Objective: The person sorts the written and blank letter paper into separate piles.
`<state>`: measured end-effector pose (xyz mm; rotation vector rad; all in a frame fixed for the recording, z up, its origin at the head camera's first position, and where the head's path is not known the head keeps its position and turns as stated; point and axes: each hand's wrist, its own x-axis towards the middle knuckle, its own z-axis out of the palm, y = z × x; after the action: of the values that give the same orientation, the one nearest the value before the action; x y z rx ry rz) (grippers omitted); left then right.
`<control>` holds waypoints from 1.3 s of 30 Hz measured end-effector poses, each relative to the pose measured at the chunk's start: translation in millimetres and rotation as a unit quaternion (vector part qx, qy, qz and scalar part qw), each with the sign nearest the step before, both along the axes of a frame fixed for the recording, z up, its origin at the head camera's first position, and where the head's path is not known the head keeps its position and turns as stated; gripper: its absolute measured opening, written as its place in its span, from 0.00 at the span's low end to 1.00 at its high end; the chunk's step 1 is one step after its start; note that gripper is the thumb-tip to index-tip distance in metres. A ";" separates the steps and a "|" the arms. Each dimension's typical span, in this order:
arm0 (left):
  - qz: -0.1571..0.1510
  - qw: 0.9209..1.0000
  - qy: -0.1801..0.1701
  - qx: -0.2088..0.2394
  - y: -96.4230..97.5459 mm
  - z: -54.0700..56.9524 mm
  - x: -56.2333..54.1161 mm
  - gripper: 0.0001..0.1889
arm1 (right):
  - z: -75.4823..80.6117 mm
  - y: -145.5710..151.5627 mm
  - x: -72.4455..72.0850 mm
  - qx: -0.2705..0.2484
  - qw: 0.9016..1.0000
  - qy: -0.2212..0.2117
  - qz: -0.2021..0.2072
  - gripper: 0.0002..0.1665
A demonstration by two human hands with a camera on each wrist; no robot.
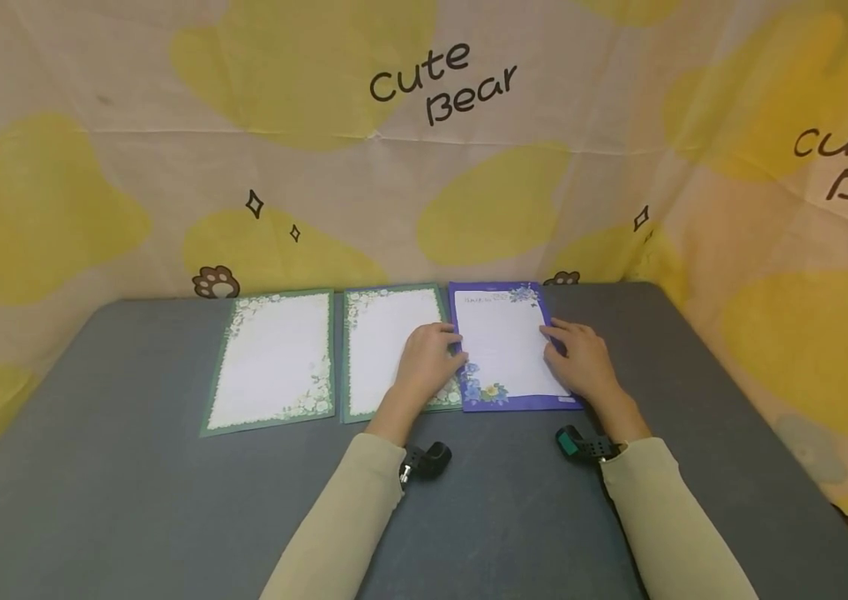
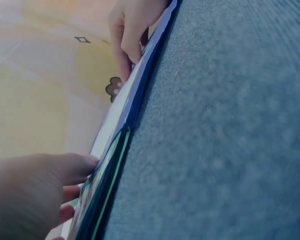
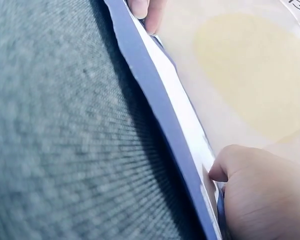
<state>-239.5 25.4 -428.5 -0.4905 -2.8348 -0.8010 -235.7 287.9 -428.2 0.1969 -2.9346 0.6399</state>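
A purple-bordered sheet of writing paper (image 1: 502, 346) with blue flowers lies on the grey table. At its left edge, the thumb and fingers of my left hand (image 1: 426, 360) touch the side. My right hand (image 1: 583, 358) touches the right edge, fingers above the thumb. In the left wrist view, the left thumb (image 2: 77, 167) lies against the paper's edge, beside a green-bordered sheet (image 2: 97, 192). The right wrist view has the right hand (image 3: 265, 192) at the purple border (image 3: 157, 110). Some fingertips are hidden behind the paper edges.
Left of the purple sheet lie two green-bordered floral sheets, a middle one (image 1: 375, 358) partly under my left forearm and a far-left one (image 1: 274, 358). A patterned cloth (image 1: 364, 192) hangs behind the grey table (image 1: 132, 467). Each wrist wears a black strapped camera.
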 end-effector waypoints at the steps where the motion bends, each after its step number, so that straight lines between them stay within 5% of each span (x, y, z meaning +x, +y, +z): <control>1: -0.001 1.000 0.000 0.001 -1.0 0.4 0.3 0.18 | -1.0 -0.3 -0.3 -0.002 1.000 0.004 -0.001 0.27; 9: -0.023 0.998 -0.016 0.059 -19.9 19.9 10.3 0.18 | -6.9 -0.8 -2.7 -0.022 1.000 0.022 -0.001 0.26; 20: -0.008 1.000 -0.023 -0.010 -89.8 38.4 17.7 0.20 | -3.4 13.2 -0.8 -0.015 0.999 0.028 -0.012 0.26; 31: -0.009 0.995 -0.087 0.044 -137.4 12.7 21.3 0.33 | -1.4 10.2 0.8 -0.005 1.000 0.007 0.000 0.28; 39: -0.039 0.996 -0.071 0.024 -150.2 -4.4 25.1 0.37 | -3.3 4.4 -2.0 0.024 0.999 -0.028 0.014 0.45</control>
<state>-214.4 -124.8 -432.9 -0.5606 -2.9330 -0.9529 -237.7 292.3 -431.6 0.2305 -3.0078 0.5873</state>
